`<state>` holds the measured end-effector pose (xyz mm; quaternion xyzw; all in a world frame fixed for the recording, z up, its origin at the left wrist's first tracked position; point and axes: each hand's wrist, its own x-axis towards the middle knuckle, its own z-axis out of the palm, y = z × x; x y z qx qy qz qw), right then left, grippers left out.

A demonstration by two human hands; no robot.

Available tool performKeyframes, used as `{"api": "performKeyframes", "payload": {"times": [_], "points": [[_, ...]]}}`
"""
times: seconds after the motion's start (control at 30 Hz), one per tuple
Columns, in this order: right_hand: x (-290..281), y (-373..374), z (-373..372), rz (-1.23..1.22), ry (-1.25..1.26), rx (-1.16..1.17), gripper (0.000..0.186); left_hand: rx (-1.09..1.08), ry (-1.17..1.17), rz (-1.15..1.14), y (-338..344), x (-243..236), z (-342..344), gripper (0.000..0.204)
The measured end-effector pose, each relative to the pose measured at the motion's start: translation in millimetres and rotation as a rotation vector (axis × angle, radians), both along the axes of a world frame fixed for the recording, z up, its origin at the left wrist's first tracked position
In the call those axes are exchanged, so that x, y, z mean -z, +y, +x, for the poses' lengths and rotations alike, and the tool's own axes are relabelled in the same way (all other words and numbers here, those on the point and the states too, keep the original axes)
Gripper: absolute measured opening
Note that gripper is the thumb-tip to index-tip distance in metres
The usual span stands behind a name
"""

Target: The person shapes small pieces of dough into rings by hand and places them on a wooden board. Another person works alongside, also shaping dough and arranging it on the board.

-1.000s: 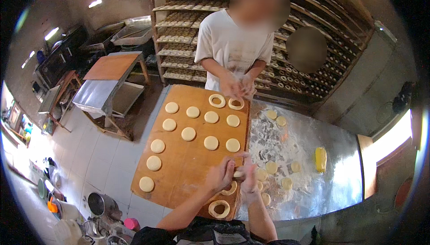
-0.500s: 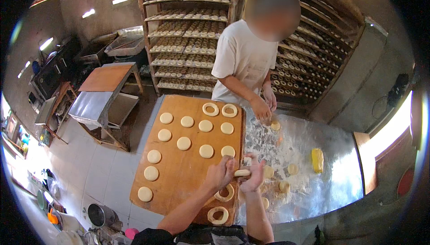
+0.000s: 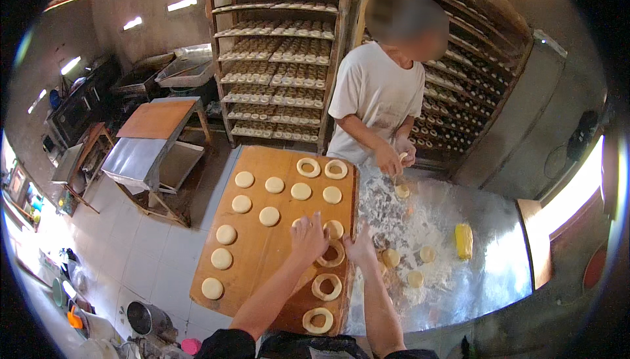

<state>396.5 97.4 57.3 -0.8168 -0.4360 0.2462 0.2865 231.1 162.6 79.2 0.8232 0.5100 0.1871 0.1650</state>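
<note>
My left hand (image 3: 308,237) is over the wooden board (image 3: 262,260), fingers spread, partly covering a flat dough round (image 3: 296,222). Just right of it a dough ring (image 3: 335,254) lies on the board, its left side partly hidden by that hand. My right hand (image 3: 359,249) is at the board's right edge beside this ring, fingers apart and nothing visible in them. Two more dough rings, one nearer (image 3: 326,287) and one at the front (image 3: 318,320), lie below it. Another dough round (image 3: 334,230) sits between my hands.
Across the floured metal table (image 3: 485,280), a person in a white shirt (image 3: 377,90) works dough with both hands. Several dough rounds (image 3: 427,254) and a yellow block (image 3: 464,241) lie there. Racks (image 3: 338,63) of dough rings stand behind; a low table (image 3: 138,155) is at left.
The dough ring my hands held now lies on the board, and my hands have parted. The other person's hands have drawn up from the table.
</note>
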Motion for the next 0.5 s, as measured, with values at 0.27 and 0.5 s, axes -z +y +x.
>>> {"api": "performKeyframes", "payload": {"times": [0.27, 0.5], "points": [[-20.1, -8.6, -24.8, -0.192, -0.05, -0.231, 0.088, 0.012, 0.156, -0.018, -28.3, 20.4, -15.2, 0.08], [0.4, -46.0, 10.4, 0.17, -0.005, -0.095, 0.076, -0.042, 0.028, 0.078, -34.5, 14.9, -12.0, 0.074]]}}
